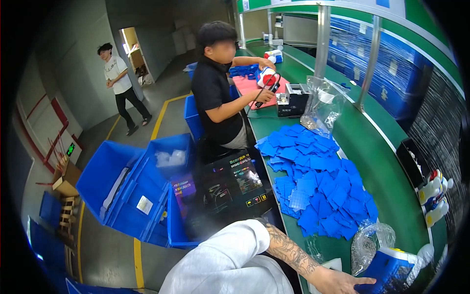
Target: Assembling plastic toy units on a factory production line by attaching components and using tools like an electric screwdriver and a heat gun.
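Observation:
My left hand, at the end of a tattooed forearm with a white sleeve, reaches over the bench at the lower right. One finger stretches out against the side of a blue and white plastic item with some yellow on top; the lower frame edge cuts off the other fingers. Behind that item lies a clear plastic bag. A large pile of flat blue pieces spreads over the green bench beyond my forearm. My right hand is out of view.
A co-worker in black holds a black hand tool and a white, red and blue item over a pink mat. Blue bins and a black printed box stand left of the bench. Another person is farther back.

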Motion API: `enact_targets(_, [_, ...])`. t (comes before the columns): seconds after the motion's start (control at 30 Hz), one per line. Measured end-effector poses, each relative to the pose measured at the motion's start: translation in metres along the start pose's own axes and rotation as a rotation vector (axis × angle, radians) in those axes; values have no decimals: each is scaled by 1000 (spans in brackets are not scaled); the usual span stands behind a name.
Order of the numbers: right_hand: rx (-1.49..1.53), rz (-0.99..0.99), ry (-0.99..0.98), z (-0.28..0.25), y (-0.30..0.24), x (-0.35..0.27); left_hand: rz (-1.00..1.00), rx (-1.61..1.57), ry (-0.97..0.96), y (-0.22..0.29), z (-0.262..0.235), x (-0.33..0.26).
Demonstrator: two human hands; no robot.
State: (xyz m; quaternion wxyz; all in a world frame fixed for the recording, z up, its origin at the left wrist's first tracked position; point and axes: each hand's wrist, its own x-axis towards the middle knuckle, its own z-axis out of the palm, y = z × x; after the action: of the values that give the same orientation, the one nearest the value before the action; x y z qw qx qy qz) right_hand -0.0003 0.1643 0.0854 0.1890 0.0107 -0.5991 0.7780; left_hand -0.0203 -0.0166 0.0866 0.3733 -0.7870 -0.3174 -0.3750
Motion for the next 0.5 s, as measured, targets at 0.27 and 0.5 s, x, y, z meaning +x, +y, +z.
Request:
enact_targets(0.27, [87, -201, 540, -37, -33, -121, -447, -12, -147, -6, 6, -29])
enact_targets(0.5, [-176, -581, 1118, -32, -122, -303, -770, -210, -493, 2, 14, -56])
